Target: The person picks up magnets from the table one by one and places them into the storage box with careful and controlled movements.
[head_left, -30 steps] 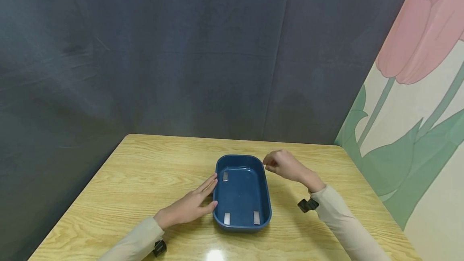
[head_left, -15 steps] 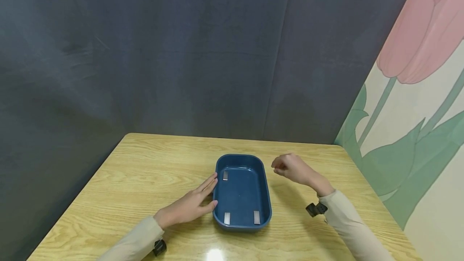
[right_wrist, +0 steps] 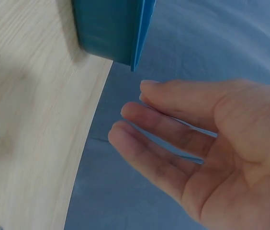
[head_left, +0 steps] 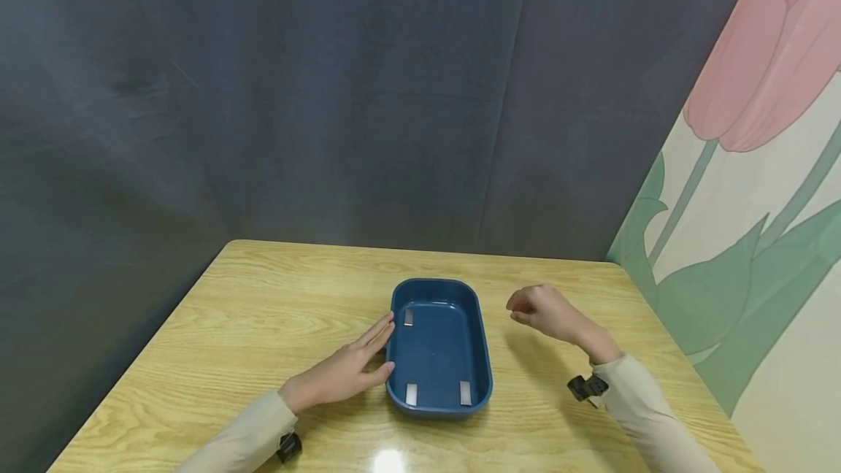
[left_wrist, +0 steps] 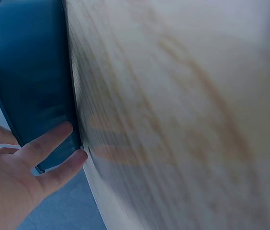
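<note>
A deep blue rectangular tray with rounded corners stands on the table. Three small silvery rectangular pieces lie inside: one at the far left, one at the near left and one at the near right. My left hand rests spread against the tray's left side. In the left wrist view, two of its fingers extend along the outer wall, low by the table. To the right of the tray hovers my right hand. Its fingers are loosely bent and hold nothing in the right wrist view.
The wood-grain table reaches back to a dark blue-grey curtain. On the right is a wall painted with a pink tulip. Black wrist cameras hang at both cuffs, the right camera just above the table.
My right hand has drawn away from the tray's far right corner, moving right and slightly nearer. The left hand, tray and silvery pieces stay where they were.
</note>
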Action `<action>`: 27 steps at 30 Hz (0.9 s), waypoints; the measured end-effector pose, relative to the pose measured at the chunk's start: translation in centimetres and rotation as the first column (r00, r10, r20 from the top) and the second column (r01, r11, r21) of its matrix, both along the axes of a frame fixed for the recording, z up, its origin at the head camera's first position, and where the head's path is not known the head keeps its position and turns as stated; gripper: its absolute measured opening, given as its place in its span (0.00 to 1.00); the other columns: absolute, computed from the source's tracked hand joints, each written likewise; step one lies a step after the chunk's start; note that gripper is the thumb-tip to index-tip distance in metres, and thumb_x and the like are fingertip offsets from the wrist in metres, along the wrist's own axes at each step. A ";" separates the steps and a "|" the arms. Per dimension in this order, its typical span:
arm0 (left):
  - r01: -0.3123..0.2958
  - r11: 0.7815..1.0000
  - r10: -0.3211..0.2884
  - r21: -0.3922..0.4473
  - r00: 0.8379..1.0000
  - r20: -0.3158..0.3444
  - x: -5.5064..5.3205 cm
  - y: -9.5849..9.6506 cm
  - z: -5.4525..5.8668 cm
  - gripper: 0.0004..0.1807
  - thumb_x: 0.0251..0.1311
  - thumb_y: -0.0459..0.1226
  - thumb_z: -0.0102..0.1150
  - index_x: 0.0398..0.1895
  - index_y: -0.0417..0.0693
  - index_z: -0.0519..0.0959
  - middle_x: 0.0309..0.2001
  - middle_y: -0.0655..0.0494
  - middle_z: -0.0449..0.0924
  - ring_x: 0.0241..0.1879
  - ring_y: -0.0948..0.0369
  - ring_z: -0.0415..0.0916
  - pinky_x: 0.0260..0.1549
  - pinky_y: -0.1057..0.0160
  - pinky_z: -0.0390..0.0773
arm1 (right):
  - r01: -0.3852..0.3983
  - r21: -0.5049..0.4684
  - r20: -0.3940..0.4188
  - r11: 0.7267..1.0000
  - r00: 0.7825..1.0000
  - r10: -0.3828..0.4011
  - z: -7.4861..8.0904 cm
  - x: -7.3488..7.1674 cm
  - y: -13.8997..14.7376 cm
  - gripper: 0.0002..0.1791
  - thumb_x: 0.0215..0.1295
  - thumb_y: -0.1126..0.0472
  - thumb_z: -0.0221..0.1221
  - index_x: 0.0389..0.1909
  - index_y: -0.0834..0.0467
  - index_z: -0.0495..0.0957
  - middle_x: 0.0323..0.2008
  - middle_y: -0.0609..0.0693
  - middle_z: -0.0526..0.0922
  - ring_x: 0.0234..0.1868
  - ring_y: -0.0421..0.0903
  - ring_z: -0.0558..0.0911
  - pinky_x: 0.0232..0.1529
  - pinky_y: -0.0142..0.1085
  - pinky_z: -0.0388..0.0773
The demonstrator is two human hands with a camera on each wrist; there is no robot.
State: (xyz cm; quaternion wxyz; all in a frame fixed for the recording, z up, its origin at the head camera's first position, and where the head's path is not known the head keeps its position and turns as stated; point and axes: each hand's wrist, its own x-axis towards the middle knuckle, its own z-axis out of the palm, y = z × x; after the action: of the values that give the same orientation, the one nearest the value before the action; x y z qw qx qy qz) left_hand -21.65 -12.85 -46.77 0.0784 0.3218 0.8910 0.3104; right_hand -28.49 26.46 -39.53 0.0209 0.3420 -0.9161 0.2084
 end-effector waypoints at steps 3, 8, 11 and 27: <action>-0.002 1.000 0.002 -0.002 1.000 -0.003 0.0 0.0 0.1 0.40 0.75 0.52 0.45 0.80 0.44 0.45 0.80 0.58 0.31 0.73 0.51 0.50 0.66 0.47 0.62 | 0.006 -0.001 0.015 1.000 1.000 -0.006 -0.2 0.1 0.5 0.05 0.64 0.70 0.63 0.40 0.63 0.85 0.35 0.53 0.86 0.32 0.43 0.84 0.33 0.36 0.82; -0.003 1.000 0.003 -0.004 1.000 0.000 0.0 0.1 0.1 0.40 0.75 0.52 0.45 0.80 0.44 0.45 0.80 0.58 0.31 0.73 0.52 0.51 0.66 0.47 0.62 | 0.018 -0.002 0.031 1.000 0.999 -0.018 -0.6 0.3 1.3 0.06 0.63 0.70 0.64 0.40 0.64 0.84 0.34 0.51 0.86 0.32 0.43 0.84 0.33 0.35 0.82; -0.005 1.000 0.005 -0.003 1.000 0.002 0.0 0.1 0.1 0.40 0.75 0.53 0.45 0.80 0.44 0.45 0.80 0.58 0.31 0.73 0.51 0.50 0.66 0.47 0.62 | 0.035 0.001 0.037 0.999 0.999 -0.035 -0.9 0.4 1.7 0.06 0.63 0.70 0.64 0.39 0.65 0.84 0.34 0.51 0.85 0.32 0.43 0.83 0.32 0.34 0.81; -0.008 1.000 0.008 -0.004 1.000 0.001 0.0 0.0 0.0 0.40 0.75 0.52 0.46 0.80 0.44 0.45 0.80 0.59 0.31 0.74 0.52 0.49 0.66 0.47 0.62 | 0.094 0.026 0.012 0.995 0.995 -0.095 -2.2 0.6 3.3 0.06 0.61 0.70 0.65 0.39 0.67 0.84 0.35 0.54 0.85 0.32 0.46 0.83 0.32 0.36 0.80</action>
State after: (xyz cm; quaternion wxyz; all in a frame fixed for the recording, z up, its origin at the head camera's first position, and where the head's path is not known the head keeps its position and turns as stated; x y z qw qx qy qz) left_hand -21.67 -12.85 -46.80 0.0781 0.3178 0.8930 0.3090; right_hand -27.88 29.75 -41.74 0.0203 0.2971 -0.9339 0.1980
